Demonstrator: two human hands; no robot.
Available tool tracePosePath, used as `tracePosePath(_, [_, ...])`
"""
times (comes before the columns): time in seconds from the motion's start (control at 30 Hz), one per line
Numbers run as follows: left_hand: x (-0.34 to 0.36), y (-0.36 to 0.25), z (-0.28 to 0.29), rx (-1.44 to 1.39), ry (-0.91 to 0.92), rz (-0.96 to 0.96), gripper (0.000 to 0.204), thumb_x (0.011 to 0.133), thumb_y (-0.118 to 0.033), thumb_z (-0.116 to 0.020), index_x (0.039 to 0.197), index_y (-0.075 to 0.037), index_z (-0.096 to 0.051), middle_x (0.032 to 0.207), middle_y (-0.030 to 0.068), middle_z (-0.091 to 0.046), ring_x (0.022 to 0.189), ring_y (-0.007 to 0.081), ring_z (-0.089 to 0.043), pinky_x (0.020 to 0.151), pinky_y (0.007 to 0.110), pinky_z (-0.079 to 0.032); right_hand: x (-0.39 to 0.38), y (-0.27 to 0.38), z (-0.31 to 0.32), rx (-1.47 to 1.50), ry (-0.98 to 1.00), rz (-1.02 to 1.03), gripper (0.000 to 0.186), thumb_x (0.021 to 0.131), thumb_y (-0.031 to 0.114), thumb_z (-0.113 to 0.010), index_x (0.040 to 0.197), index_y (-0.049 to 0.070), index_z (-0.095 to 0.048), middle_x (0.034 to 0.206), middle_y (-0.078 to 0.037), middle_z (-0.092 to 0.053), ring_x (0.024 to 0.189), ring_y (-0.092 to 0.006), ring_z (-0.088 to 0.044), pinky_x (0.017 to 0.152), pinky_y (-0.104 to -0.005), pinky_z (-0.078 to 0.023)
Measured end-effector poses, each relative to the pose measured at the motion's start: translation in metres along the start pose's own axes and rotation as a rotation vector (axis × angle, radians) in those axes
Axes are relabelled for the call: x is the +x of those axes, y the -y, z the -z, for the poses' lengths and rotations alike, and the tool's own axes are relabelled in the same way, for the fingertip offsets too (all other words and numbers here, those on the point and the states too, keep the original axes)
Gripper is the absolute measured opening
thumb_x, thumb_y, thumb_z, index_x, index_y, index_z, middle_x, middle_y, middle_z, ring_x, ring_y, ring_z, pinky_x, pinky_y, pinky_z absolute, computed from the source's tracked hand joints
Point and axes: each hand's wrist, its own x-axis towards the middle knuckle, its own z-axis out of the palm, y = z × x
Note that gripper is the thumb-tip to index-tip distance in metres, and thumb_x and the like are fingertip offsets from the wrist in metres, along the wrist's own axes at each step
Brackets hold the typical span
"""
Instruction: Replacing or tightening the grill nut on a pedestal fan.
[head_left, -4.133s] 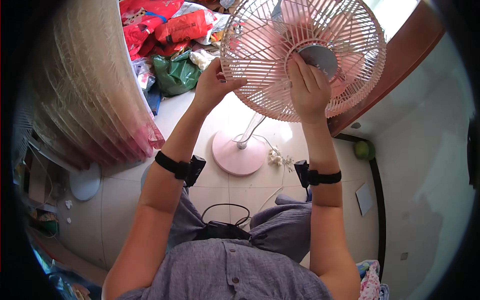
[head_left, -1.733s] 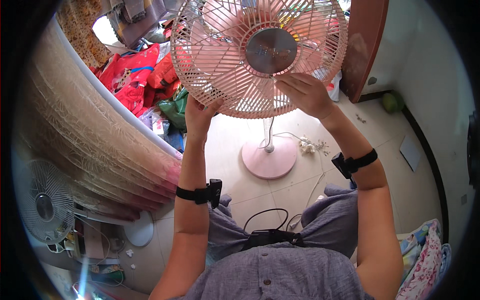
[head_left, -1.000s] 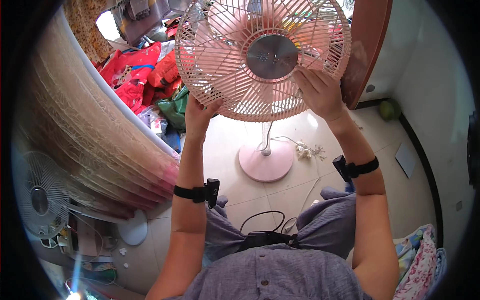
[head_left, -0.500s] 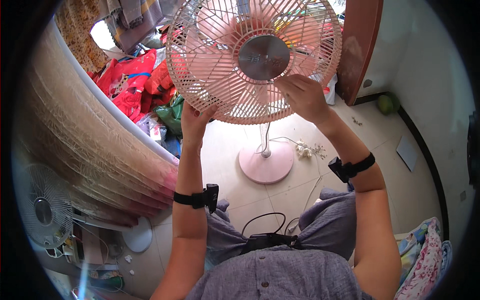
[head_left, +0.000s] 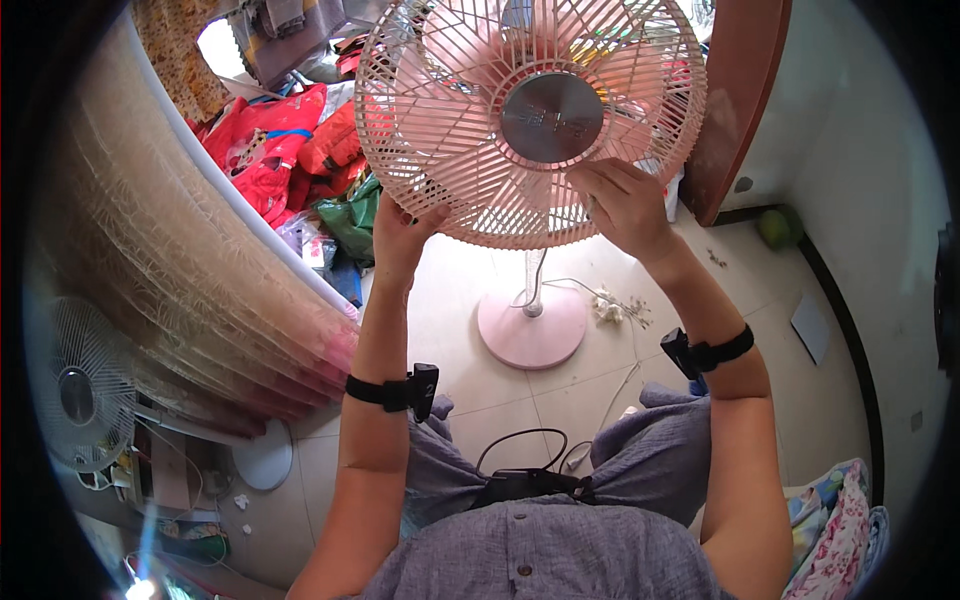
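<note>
Two hands (head_left: 405,235) (head_left: 630,205) apparently on pink fan (head_left: 551,117)

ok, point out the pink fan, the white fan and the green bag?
Pink fan (head_left: 551,117): head view, on the grey disc at the middle of its grille.
White fan (head_left: 76,394): head view, on its grey hub.
Green bag (head_left: 352,218): head view, middle of its visible side.

Ribbed pink plastic fan grille (head_left: 500,190), brushed, metallic-looking grey hub cap (head_left: 551,117), smooth pink base (head_left: 531,338), glossy pale floor tiles (head_left: 490,402), sheer textured cloth curtain (head_left: 220,250), crinkled glossy green plastic bag (head_left: 352,222), matt woven grey cloth shirt (head_left: 550,548)
</note>
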Motion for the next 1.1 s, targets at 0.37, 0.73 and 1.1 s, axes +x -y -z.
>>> tracePosePath(0.37, [-0.001,-0.003,0.000,0.002,0.039,-0.004,0.056,0.079,-0.004,-0.073,0.126,-0.001,-0.043,0.120,0.0097,-0.057,0.111,0.0189,-0.055,0.097,0.033,-0.043,0.014,0.001,-0.001,0.208,0.086,-0.405,0.014,0.079,0.000,-0.063,0.093,0.003,-0.066,0.082,-0.011,-0.066,0.070,-0.0249,-0.065,0.063,-0.0318,-0.051])
tracePosePath(0.73, [0.002,0.005,0.003,0.008,-0.002,-0.025,0.054,0.075,-0.009,-0.079,0.118,-0.001,-0.048,0.110,0.0093,-0.062,0.099,0.0165,-0.060,0.089,0.031,-0.048,0.015,-0.008,0.006,0.420,0.112,-0.450,0.011,0.085,0.002,-0.062,0.095,0.000,-0.066,0.087,-0.008,-0.068,0.076,-0.0145,-0.063,0.069,-0.0269,-0.049])
tracePosePath(1.1, [-0.001,0.004,0.003,0.016,-0.017,-0.041,0.054,0.074,-0.011,-0.080,0.118,0.000,-0.051,0.111,0.0093,-0.062,0.099,0.0172,-0.060,0.089,0.031,-0.047,0.024,0.001,0.007,0.280,0.233,-0.376,0.019,0.075,-0.003,-0.065,0.093,0.003,-0.068,0.090,-0.009,-0.067,0.080,-0.0220,-0.064,0.069,-0.0302,-0.051])
